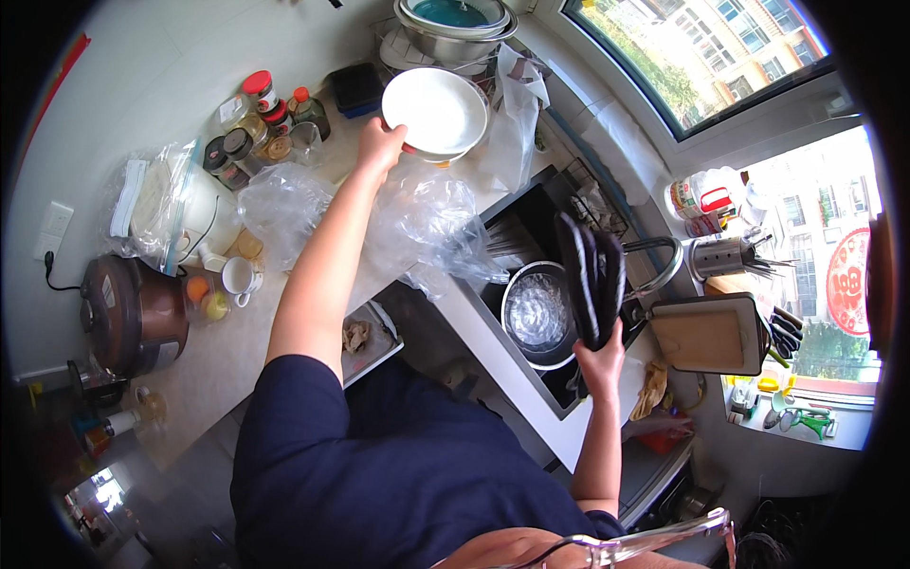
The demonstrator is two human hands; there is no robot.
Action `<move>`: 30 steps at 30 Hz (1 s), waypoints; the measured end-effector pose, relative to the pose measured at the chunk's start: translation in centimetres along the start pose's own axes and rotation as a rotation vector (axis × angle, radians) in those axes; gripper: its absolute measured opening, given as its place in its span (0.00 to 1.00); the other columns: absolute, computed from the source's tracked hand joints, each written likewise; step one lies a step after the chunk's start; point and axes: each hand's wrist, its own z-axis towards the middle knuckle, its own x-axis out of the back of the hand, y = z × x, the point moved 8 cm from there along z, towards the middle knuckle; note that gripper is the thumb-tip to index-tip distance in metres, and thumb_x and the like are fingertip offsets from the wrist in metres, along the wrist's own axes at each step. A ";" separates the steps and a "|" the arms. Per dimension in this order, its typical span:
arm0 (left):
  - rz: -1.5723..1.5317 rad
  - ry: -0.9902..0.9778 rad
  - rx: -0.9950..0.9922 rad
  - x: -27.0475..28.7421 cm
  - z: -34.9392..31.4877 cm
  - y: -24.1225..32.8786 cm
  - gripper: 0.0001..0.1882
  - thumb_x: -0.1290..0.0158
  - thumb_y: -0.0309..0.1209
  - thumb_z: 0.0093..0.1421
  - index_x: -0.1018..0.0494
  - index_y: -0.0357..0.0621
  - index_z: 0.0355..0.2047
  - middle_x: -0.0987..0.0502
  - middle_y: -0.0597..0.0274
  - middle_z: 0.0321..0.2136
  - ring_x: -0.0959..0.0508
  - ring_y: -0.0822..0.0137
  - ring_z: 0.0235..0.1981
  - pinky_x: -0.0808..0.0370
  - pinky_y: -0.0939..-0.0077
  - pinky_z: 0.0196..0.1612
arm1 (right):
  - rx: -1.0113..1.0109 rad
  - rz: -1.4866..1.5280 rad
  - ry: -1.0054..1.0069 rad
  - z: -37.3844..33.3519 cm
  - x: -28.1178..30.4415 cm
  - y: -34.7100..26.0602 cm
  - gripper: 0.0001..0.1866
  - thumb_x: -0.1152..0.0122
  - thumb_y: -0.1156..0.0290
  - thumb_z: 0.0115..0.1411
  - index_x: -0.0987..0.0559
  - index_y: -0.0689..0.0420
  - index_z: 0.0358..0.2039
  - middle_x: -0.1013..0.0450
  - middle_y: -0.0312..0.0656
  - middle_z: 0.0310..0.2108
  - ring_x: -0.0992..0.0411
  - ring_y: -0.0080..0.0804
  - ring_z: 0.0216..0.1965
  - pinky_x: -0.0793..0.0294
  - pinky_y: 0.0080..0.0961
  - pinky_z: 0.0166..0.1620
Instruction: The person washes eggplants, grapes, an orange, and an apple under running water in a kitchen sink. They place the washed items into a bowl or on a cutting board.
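My left hand (381,149) pinches the white bowl (436,110), right hand (600,360) clasps dark dishes (581,284) on edge (likely easier one-handed).

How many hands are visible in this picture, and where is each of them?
2. The left hand holds a white dish over the counter; the right hand holds something dark by the sink. Some fingers are hidden.
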 end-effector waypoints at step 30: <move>0.154 -1.037 0.636 -32.5 -49.6 -22.9 0.17 0.61 0.23 0.57 0.44 0.43 0.47 0.36 0.66 0.21 0.40 0.78 0.14 0.45 0.83 0.15 | -0.014 -0.163 -0.006 -11.6 11.1 24.2 0.39 0.35 0.71 0.39 0.35 0.52 0.56 0.29 0.50 0.34 0.28 0.50 0.38 0.27 0.41 0.42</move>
